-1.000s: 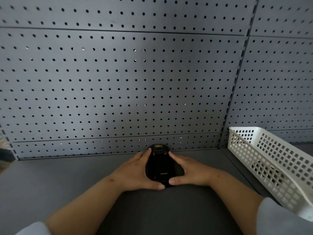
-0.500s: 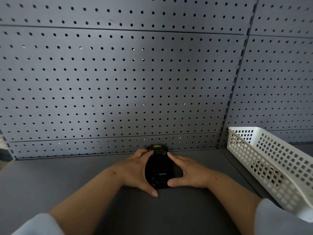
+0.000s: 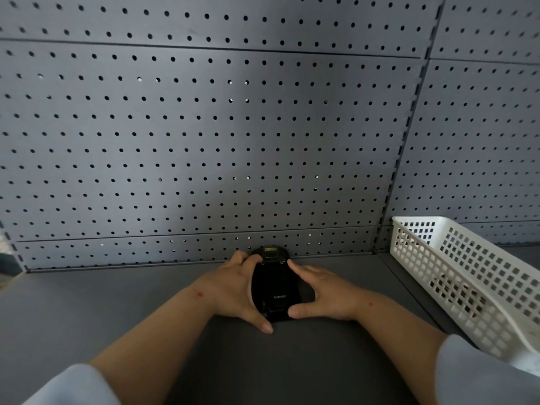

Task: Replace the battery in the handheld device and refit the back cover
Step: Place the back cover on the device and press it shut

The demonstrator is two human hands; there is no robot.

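Handheld device (image 3: 273,290): black, lying back-up on the grey bench (image 3: 87,311), far end close to the pegboard wall (image 3: 204,141); "urovo" lettering on back; small yellow label at far end.
Left hand (image 3: 233,290): cupped along device's left edge, fingers curled over far corner, thumb stretched past near end, touching.
Right hand (image 3: 324,293): spread against right edge, forefinger reaching far corner, thumb at near corner; not closed round anything.
White lattice basket (image 3: 467,276): on bench at right, well apart from device.
Pale sleeves at both forearms.
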